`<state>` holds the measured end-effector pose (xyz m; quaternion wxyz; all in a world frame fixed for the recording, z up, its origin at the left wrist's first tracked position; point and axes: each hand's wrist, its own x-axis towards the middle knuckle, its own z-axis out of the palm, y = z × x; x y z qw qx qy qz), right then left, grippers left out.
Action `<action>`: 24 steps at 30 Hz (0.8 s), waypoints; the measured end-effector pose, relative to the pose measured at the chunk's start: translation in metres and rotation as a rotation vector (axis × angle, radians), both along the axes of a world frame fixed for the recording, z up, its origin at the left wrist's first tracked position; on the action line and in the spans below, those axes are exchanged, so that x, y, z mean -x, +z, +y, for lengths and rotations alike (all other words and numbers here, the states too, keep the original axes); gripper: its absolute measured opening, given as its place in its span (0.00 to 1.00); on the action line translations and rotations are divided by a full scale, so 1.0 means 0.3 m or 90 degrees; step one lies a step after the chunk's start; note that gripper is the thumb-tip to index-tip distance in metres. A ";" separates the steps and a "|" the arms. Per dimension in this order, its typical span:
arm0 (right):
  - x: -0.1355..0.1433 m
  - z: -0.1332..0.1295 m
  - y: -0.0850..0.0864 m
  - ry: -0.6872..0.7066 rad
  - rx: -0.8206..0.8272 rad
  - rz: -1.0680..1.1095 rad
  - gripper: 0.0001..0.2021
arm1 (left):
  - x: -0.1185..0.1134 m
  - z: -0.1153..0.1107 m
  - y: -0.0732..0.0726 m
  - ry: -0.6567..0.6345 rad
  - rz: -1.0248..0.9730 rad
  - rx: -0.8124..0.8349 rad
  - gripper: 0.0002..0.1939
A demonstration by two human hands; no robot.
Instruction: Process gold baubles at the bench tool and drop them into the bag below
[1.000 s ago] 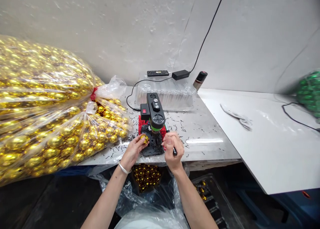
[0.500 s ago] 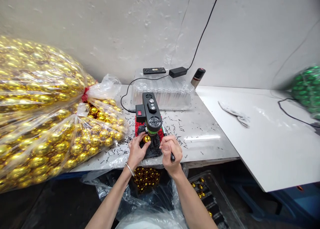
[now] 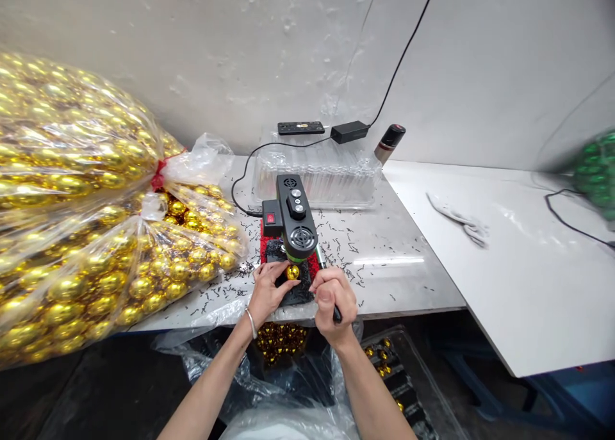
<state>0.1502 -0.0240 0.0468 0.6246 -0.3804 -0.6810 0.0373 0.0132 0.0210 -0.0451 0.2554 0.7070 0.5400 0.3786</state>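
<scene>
My left hand (image 3: 270, 293) pinches a shiny gold ball (image 3: 293, 272) between thumb and fingers, just below the head of a small black machine (image 3: 296, 219). The machine has a red switch and round vents, and stands on a red and black base (image 3: 312, 260). My right hand (image 3: 334, 302) is wrapped round the black-gripped lever (image 3: 337, 314) at the machine's right side. Whether the ball touches the machine's head I cannot tell.
Clear bags of gold balls (image 3: 110, 235) fill the left. Behind the machine, a clear plastic pack (image 3: 314, 177) carries a power adapter (image 3: 350, 132). Dark shavings litter the table (image 3: 398, 280). Gold balls lie in a plastic-lined container below (image 3: 281, 344). A glove (image 3: 461, 219) lies right.
The view has shifted slightly. My left hand and the gold ball have moved a little to the right under the machine's head. My right hand stays on the lever.
</scene>
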 end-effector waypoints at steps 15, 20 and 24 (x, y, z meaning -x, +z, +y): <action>-0.006 0.003 -0.123 -0.001 0.002 0.002 0.12 | 0.006 -0.003 0.018 -0.005 -0.045 0.021 0.16; 0.001 0.023 -0.205 -0.015 -0.029 0.028 0.14 | 0.006 -0.004 0.023 -0.008 -0.044 0.029 0.15; 0.004 0.035 -0.235 -0.020 -0.044 0.034 0.14 | 0.005 -0.004 0.024 -0.006 -0.050 0.033 0.16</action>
